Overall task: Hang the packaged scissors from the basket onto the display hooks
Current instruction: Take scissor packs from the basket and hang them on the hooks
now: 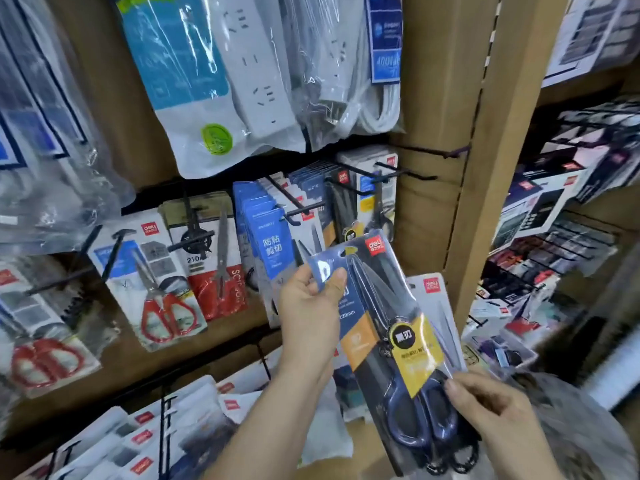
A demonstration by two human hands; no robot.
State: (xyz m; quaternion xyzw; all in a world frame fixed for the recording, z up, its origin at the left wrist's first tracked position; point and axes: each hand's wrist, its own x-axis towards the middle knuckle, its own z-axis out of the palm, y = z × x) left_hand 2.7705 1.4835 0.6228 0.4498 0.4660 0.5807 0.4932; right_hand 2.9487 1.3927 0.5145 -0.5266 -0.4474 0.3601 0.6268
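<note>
Before display hooks (306, 208), packaged scissors (391, 327), tips up-left, handles down-right, ends pinched in left hand (308, 306) and right hand (495, 410) fingers.

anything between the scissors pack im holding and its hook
Nothing visible does. The scissors pack, held by the left hand and right hand, is just below the black hook carrying matching packs; the hook's tip sticks out free.
</note>
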